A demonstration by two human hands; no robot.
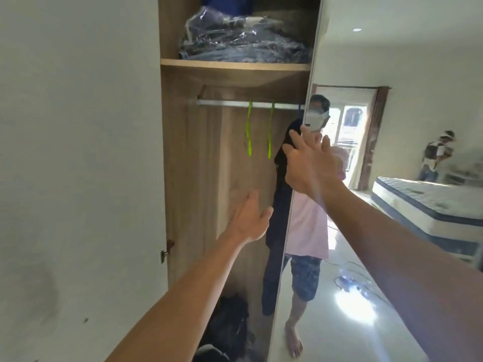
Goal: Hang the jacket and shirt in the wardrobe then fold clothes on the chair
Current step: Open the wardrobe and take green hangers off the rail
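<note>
Two green hangers (258, 130) are hung on the metal rail (235, 103) of the open wooden wardrobe (193, 163). A dark garment (281, 194) is seen hanging at the rail's right end, partly hidden by the mirrored door (366, 231). The right hand (311, 163) is laid flat against that door's edge, fingers spread; the left hand (251, 218) is held open, gripping nothing. Plastic-wrapped dark cloth (243, 43) is stacked on the shelf (235, 66); a black bag (230, 327) is slumped on the floor.

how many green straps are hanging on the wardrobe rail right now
2. One green strap hangs near the middle of the rail; the other hangs just right of it. The mirrored door hides the rail's right end, so more may exist.
</note>
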